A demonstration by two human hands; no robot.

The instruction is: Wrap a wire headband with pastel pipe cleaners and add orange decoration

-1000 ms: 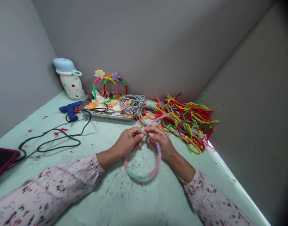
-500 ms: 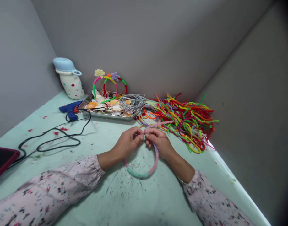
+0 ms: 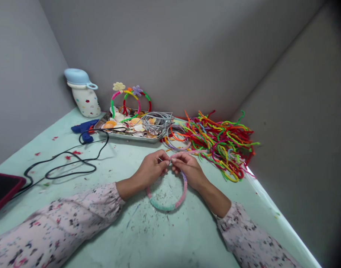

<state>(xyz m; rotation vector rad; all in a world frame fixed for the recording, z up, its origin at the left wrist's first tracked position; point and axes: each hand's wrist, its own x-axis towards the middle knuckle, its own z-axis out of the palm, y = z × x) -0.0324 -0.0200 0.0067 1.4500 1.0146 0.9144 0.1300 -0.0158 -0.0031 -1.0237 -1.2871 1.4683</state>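
Pastel hoop point(image 3: 166, 207), wrapped in fuzzy pink, mint and lilac sections, is held in both hands over the middle of the table point(image 3: 170, 242), its lower curve toward the wearer; whether that curve touches the table I cannot tell. Both forearms come in from the bottom corners and converge, wrists fairly straight, backs of the hands up. The left hand point(image 3: 152, 169) has thumb and index finger pinched narrowly near the hoop's top; the right hand point(image 3: 189, 169) mirrors it, its fingers point(image 3: 176, 161) closed on the hoop and their tips almost meeting the left's. A pink strand point(image 3: 196, 151) runs out beyond the right hand toward the pile of coloured pipe cleaners point(image 3: 220, 143), where its end is hard to pick out. The fingers hide the hoop's top, and the left hand covers part of its side. At the left edge a dark, red-rimmed device point(image 3: 4, 191) is cut off by the frame. The bottle point(image 3: 86, 100) carries small coloured motifs, too small to name.
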